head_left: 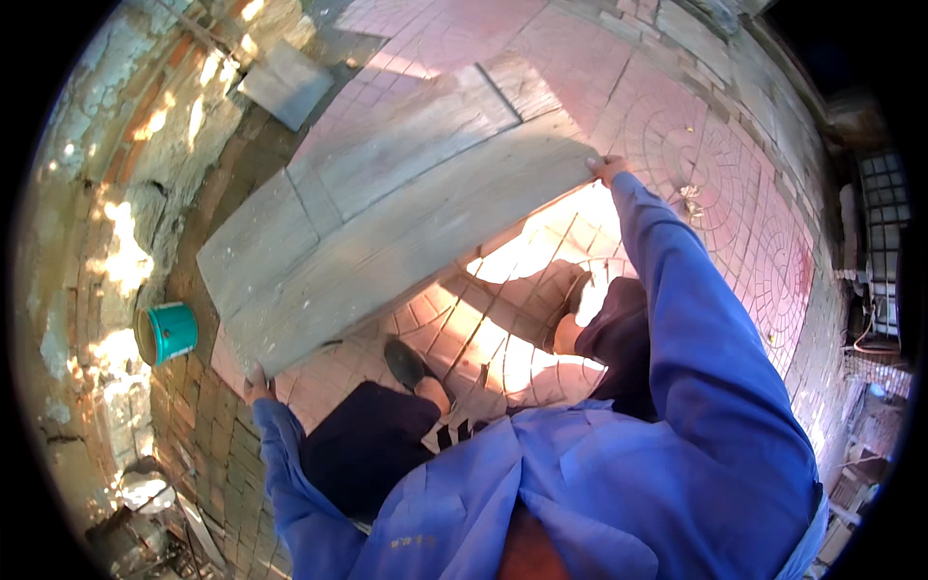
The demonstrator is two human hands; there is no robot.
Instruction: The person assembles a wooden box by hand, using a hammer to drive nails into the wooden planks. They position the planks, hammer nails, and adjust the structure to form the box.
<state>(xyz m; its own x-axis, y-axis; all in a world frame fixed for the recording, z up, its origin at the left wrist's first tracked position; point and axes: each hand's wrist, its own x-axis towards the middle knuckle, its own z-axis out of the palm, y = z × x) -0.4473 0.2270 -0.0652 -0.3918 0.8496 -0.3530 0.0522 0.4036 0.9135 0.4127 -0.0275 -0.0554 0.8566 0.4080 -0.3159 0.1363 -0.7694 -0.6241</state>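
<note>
A large, weathered grey wooden panel (387,232) spans the space in front of me, its long near edge running from lower left to upper right. Seams and a dark slot mark its surface. My left hand (257,384) grips the near left corner, thumb on top. At the right end, my right hand (608,169) is closed on the other corner with the arm stretched out. The fingers under the panel are hidden in both hands. Whether the far side rests on the ground I cannot tell.
A teal bucket (166,333) lies or stands tilted by the crumbling wall (126,193) at left. Beyond the panel is a small grey board (286,85). Pink patterned paving (677,184) extends to the right. My shoe (410,365) is close beneath the near edge.
</note>
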